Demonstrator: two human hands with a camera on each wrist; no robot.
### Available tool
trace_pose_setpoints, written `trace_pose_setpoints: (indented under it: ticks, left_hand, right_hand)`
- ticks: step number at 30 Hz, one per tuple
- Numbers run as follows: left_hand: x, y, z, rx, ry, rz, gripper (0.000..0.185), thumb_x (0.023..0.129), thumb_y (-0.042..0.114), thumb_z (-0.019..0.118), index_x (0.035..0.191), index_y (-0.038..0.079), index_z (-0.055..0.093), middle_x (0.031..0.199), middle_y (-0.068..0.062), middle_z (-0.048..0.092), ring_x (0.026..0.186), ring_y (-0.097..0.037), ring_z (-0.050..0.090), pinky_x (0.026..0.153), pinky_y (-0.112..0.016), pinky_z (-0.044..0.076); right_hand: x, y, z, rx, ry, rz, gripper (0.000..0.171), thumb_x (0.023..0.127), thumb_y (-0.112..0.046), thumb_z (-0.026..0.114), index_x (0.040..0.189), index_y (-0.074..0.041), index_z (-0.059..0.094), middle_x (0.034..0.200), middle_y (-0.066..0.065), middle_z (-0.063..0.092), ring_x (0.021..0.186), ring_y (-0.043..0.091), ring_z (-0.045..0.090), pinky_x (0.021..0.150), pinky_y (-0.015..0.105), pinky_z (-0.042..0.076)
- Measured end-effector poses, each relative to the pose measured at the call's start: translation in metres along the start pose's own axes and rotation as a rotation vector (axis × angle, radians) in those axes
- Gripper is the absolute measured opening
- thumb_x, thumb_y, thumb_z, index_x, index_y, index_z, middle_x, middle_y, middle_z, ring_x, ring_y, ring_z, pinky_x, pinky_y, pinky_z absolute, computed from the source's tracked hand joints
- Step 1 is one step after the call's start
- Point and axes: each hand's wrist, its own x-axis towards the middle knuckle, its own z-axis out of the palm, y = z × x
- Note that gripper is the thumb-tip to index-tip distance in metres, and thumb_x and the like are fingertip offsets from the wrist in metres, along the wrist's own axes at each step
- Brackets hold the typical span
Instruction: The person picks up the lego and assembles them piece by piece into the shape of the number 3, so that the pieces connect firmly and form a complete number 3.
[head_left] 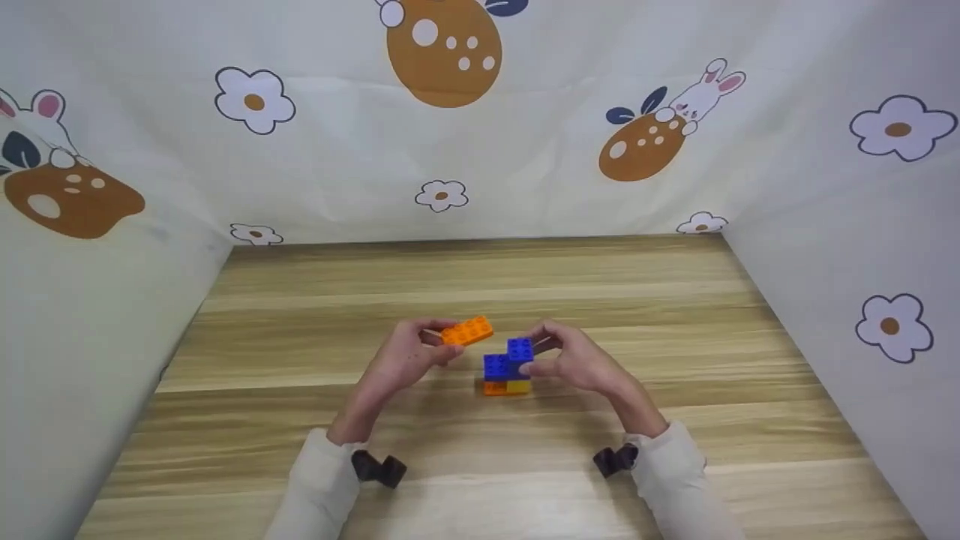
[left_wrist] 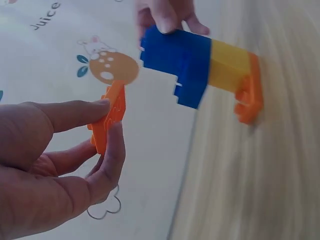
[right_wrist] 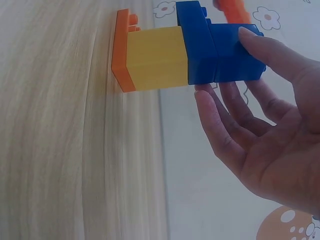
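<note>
My left hand (head_left: 405, 358) pinches a flat orange building brick (head_left: 466, 331) between thumb and fingers, tilted in the air with its studs facing up. To its right stands a small stack of bricks. At the bottom is a flat orange brick (right_wrist: 121, 55) with some studs bare; a yellow block (right_wrist: 156, 57) sits on it. Above that come a wider blue brick (right_wrist: 196, 47) and a smaller blue brick (right_wrist: 232, 57) at the top. My right hand (head_left: 579, 364) holds this top blue brick, thumb on one side and fingers on the other. The held orange brick is apart from the stack.
A wood-grain table (head_left: 300, 300) lies under both hands. Pale cloth (head_left: 337, 165) printed with flowers, rabbits and fruit rises behind it and at both sides. A dark wrist device (head_left: 379, 469) is on the left sleeve, another (head_left: 615, 460) on the right.
</note>
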Motion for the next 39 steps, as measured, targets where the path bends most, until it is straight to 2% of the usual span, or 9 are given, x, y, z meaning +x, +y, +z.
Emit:
trace_pose_setpoints:
  ticks: [3,7,13,16,22,31,39]
  left_hand:
    - [0.0,0.01,0.004,-0.006,-0.02,-0.006,0.039,0.089,0.016,0.077,0.127,0.014,0.068,0.103,-0.01,0.071,0.083,-0.026,0.068,0.067,-0.024,0.052]
    - [0.0,0.019,0.009,-0.032,-0.041,0.022,0.039,0.089,0.02,0.077,0.127,0.018,0.069,0.1,-0.008,0.072,0.082,-0.023,0.066,0.066,-0.024,0.05]
    - [0.002,0.02,0.017,-0.118,-0.082,0.113,0.038,0.09,0.021,0.076,0.127,0.017,0.069,0.106,-0.008,0.072,0.082,-0.019,0.063,0.072,-0.025,0.053]
    - [0.004,0.017,0.022,-0.141,-0.109,0.135,0.037,0.09,0.021,0.076,0.126,0.017,0.069,0.111,-0.008,0.072,0.087,-0.018,0.064,0.075,-0.026,0.056]
    - [0.008,0.012,0.029,-0.145,-0.126,0.125,0.035,0.089,0.018,0.077,0.123,0.017,0.071,0.118,-0.006,0.071,0.094,-0.018,0.066,0.084,-0.032,0.059]
    - [0.01,0.008,0.035,-0.104,-0.134,0.107,0.034,0.087,0.019,0.079,0.12,0.015,0.072,0.117,-0.006,0.071,0.094,-0.019,0.065,0.083,-0.034,0.06]
    - [0.011,0.004,0.036,-0.122,-0.121,0.095,0.037,0.086,0.03,0.08,0.119,0.015,0.073,0.114,-0.006,0.073,0.089,-0.017,0.067,0.082,-0.037,0.06]
  right_hand:
    - [0.0,0.001,0.0,0.005,0.005,0.0,0.039,0.084,-0.02,0.082,0.118,-0.012,0.064,0.118,0.008,0.07,0.114,0.027,0.063,0.098,0.043,0.052]
    - [0.001,0.001,-0.001,0.011,-0.003,-0.006,0.04,0.084,-0.021,0.081,0.118,-0.011,0.064,0.119,0.009,0.069,0.115,0.027,0.063,0.099,0.044,0.053]
    - [0.001,0.002,-0.004,0.002,-0.015,-0.023,0.041,0.086,-0.023,0.08,0.12,-0.01,0.063,0.122,0.009,0.067,0.117,0.028,0.062,0.103,0.047,0.051]
    - [0.0,0.002,-0.005,-0.002,-0.013,-0.016,0.04,0.086,-0.023,0.08,0.119,-0.009,0.062,0.123,0.01,0.067,0.118,0.028,0.061,0.105,0.048,0.049]
    - [0.0,0.003,-0.005,0.001,-0.019,-0.023,0.038,0.086,-0.022,0.08,0.116,-0.008,0.061,0.123,0.01,0.066,0.118,0.029,0.061,0.104,0.047,0.05]
    - [0.003,0.003,-0.004,-0.009,-0.016,-0.036,0.036,0.084,-0.024,0.081,0.11,-0.009,0.062,0.117,0.012,0.069,0.115,0.029,0.063,0.099,0.045,0.051]
    - [0.003,0.002,-0.002,-0.015,-0.017,-0.031,0.036,0.084,-0.024,0.082,0.11,-0.009,0.062,0.118,0.011,0.069,0.115,0.029,0.063,0.098,0.044,0.051]
